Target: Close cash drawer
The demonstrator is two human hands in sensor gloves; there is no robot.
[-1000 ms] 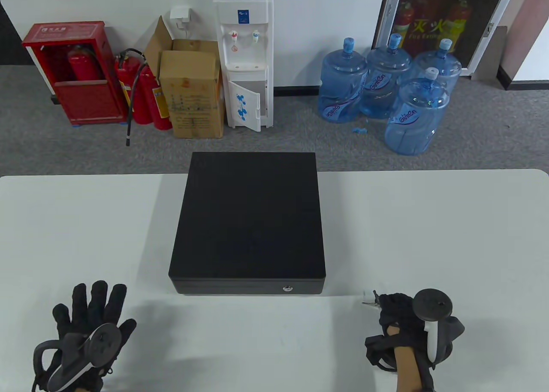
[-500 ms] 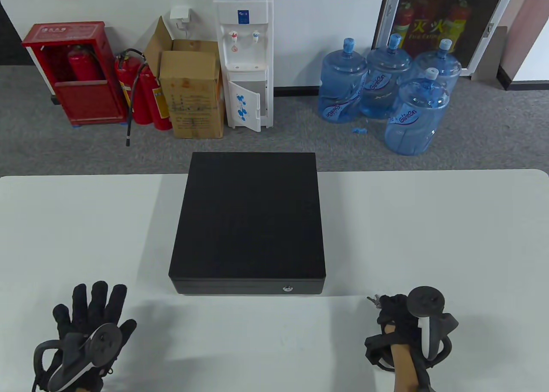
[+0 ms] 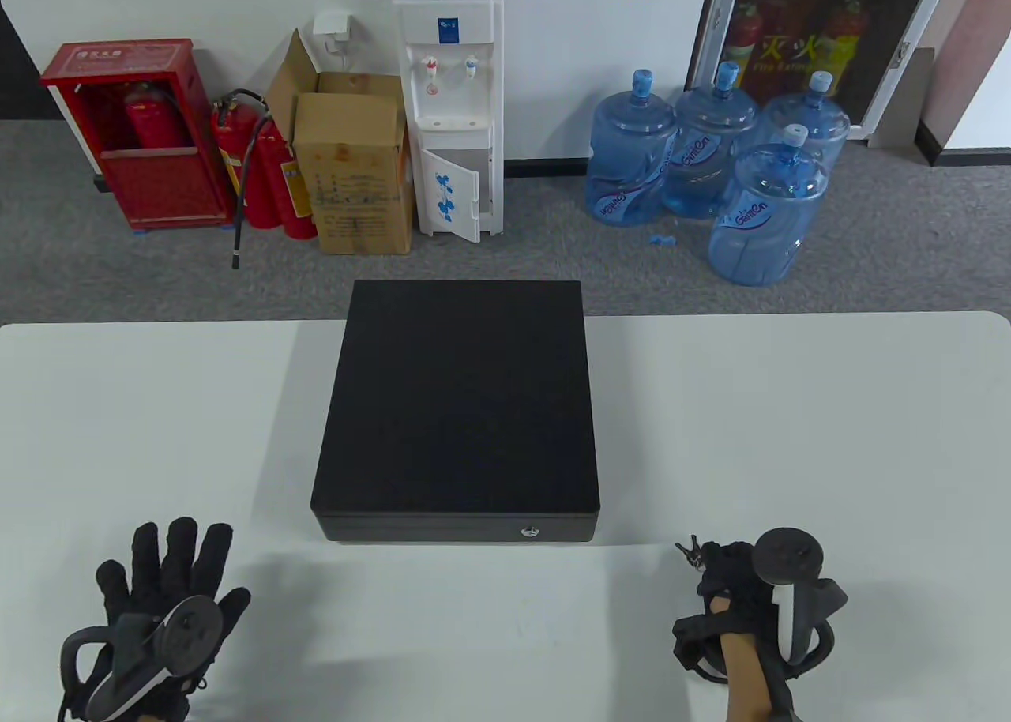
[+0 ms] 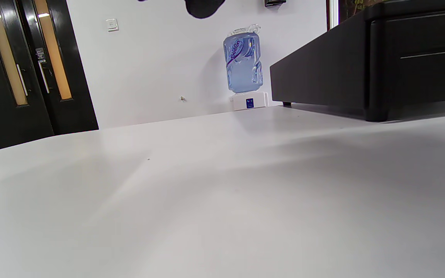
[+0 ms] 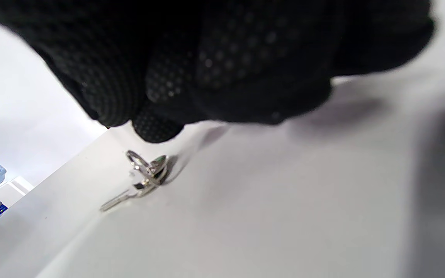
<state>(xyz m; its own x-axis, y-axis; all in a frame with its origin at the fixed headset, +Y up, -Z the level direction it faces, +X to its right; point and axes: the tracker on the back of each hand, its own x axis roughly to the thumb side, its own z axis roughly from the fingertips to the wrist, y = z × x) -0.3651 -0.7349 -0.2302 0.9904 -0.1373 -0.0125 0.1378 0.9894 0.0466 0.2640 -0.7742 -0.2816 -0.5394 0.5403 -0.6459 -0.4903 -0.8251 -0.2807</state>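
Bare table (image 3: pixel 790 438) lies open on both sides of the cash drawer (image 3: pixel 458 406), with only keys (image 3: pixel 689 552) near its right front corner.

Left hand (image 3: pixel 170 596) flat with fingers spread; right hand (image 3: pixel 731 576) with fingers curled downward.

The cash drawer (image 3: pixel 458 406) sits at the centre of the bench (image 3: pixel 790 438), its lock (image 3: pixel 528 530) on the front face, right of centre. The left hand (image 3: pixel 170 596) lies on the bench to the front left of the drawer. The right hand (image 3: pixel 738 588) is at the front right, with the keys (image 3: pixel 689 550) on the bench just beside its fingertips (image 5: pixel 157 127), between hand and drawer.
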